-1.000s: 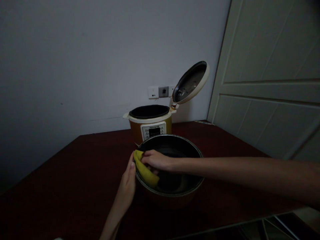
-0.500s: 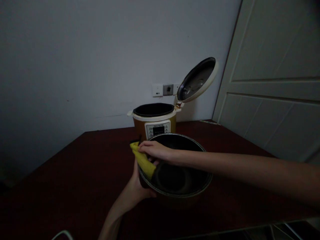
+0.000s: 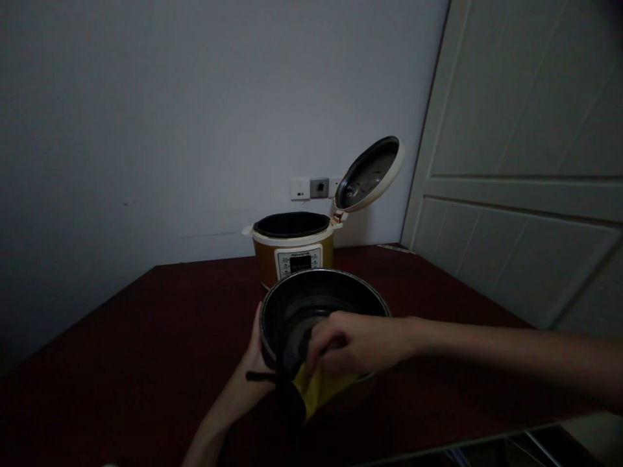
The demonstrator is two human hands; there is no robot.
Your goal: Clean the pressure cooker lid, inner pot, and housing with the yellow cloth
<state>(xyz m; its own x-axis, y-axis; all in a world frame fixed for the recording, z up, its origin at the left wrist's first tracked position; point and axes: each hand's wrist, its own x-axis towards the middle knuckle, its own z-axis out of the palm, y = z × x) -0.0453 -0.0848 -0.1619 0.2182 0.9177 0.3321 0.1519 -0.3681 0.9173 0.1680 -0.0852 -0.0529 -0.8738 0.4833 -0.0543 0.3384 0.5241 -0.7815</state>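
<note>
A dark metal inner pot point(image 3: 335, 295) stands tilted toward me on the dark red table point(image 3: 146, 337). My left hand point(image 3: 253, 363) grips the pot's left wall from outside. My right hand point(image 3: 355, 347) is closed on a yellow cloth point(image 3: 321, 389) and presses it over the pot's near rim. Something dark and thin sticks out beside the cloth; I cannot make it out. Behind the pot stands an orange rice cooker point(image 3: 292, 250) with its lid point(image 3: 370, 172) swung up and open.
A white wall with sockets point(image 3: 311, 188) runs behind the table. A pale panelled door point(image 3: 525, 194) fills the right side. The table's near edge shows at bottom right, with a dark gap beyond it.
My right hand has slid the yellow cloth from the pot's far-left rim round to its near rim. The pot has tipped more toward me, and my left hand has kept hold of its side.
</note>
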